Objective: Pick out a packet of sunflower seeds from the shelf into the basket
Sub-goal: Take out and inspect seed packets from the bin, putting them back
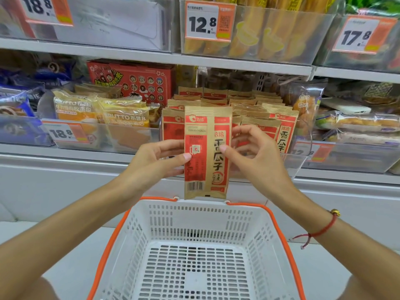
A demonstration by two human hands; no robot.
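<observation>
Upright tan-and-red seed packet (206, 152), barcode low, above white basket (201, 215)

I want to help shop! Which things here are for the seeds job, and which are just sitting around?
For the job:
- seed packet, upright, pinched by left hand and right hand
- white basket below it, nothing inside
- more seed packets on the shelf

Just sitting around:
- bread packs
- red box
- price tags
</observation>
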